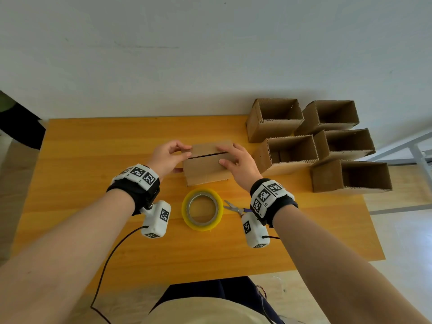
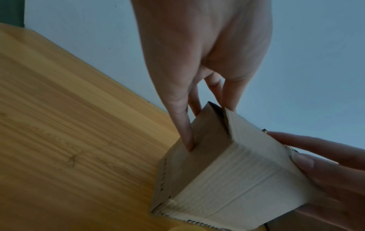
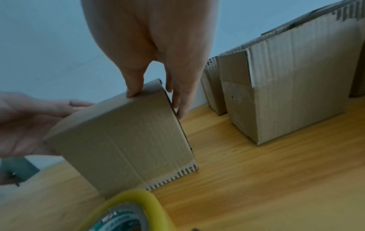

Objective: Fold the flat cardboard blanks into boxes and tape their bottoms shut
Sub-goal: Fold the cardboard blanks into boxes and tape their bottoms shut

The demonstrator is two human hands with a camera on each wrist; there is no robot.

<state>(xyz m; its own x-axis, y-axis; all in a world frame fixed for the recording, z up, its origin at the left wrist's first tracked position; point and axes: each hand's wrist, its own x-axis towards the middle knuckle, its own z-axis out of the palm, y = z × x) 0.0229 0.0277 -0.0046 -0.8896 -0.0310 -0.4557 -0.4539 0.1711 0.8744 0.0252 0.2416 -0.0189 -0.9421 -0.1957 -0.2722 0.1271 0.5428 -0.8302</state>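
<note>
Tape roll [image 1: 202,209], yellow, flat on tabletop [image 1: 93,160] at lower centre; scissors [image 1: 234,208] just right of it. Box [image 1: 208,164], frame centre, flaps closed on top: left hand [image 1: 167,157] pinches its left end, right hand [image 1: 238,163] grips its right end. Five open boxes [image 1: 287,153] stand upper right.

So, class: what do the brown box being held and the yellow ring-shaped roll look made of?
Brown box: corrugated cardboard, matte; fluted wavy edges show along its bottom. Yellow ring-shaped roll: probably clear plastic tape, glossy and translucent, on a grey core.
</note>
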